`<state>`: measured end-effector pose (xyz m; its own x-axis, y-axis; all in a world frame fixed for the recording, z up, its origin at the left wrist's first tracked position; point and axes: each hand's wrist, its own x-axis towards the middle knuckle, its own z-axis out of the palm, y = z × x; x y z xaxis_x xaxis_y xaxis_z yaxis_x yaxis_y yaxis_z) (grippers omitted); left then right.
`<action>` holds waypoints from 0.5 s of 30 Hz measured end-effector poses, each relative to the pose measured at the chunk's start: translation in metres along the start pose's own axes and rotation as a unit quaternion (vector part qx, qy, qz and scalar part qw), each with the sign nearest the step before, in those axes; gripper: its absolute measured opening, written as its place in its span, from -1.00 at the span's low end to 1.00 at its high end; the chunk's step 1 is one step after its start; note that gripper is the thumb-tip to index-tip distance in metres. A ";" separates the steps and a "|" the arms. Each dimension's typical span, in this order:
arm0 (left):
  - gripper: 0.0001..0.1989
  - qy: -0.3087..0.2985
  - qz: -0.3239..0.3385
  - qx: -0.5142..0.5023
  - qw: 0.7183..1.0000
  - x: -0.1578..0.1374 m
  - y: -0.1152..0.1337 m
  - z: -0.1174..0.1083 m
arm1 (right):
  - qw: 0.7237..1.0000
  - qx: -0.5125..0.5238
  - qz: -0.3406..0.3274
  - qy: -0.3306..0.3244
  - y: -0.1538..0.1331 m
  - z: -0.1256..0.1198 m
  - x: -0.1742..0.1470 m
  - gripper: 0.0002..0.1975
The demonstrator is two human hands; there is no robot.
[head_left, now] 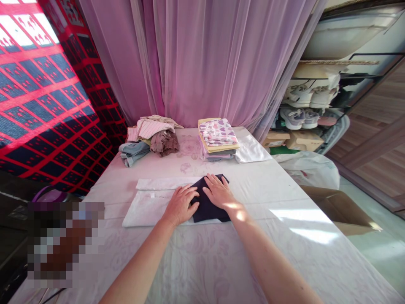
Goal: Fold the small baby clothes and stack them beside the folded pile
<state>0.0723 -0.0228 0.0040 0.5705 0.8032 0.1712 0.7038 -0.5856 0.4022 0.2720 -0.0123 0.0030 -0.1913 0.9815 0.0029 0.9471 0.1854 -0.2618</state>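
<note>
A dark, nearly black folded garment [207, 209] lies over the right part of a white folded garment [144, 207] in the middle of the table. My left hand [182, 204] rests on the white cloth, its fingers reaching the dark garment's left edge. Flat on top of the dark garment is my right hand [218, 192], fingers spread. Both hands are open and grip nothing. The dark garment's exact kind cannot be made out, and my right hand and forearm cover part of it.
Loose clothes [152, 135] are heaped at the back left. A stack of folded clothes [218, 137] stands at the back right, beside a folded white cloth [251, 148]. Pink curtains [196, 63] hang behind the table. Right of it are a shoe rack [303, 105] and an open cardboard box [335, 207].
</note>
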 end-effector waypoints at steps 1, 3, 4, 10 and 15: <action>-0.74 0.000 -0.001 -0.003 1.000 0.000 0.000 0.000 | 1.000 -0.004 0.022 -0.003 0.001 0.001 -0.001 -0.47; -0.74 0.001 -0.002 -0.009 1.000 -0.001 0.000 0.001 | 0.998 -0.010 0.065 -0.001 0.006 0.001 -0.005 -0.45; -0.74 0.001 -0.001 -0.011 1.000 -0.001 0.000 0.002 | 0.996 -0.012 0.084 0.001 0.009 0.001 -0.007 -0.44; -0.54 0.008 -0.022 -0.018 1.000 0.002 -0.015 -0.002 | 0.992 -0.026 0.121 0.018 0.015 0.004 -0.014 -0.44; -0.47 -0.066 -0.139 0.089 0.984 -0.001 -0.053 -0.026 | 0.990 -0.040 0.135 0.004 0.013 0.005 -0.012 -0.43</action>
<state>0.0237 0.0106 0.0057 0.3880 0.9205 -0.0459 0.8966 -0.3655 0.2501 0.2852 -0.0215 -0.0052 0.0735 0.9961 -0.0491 0.9809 -0.0811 -0.1767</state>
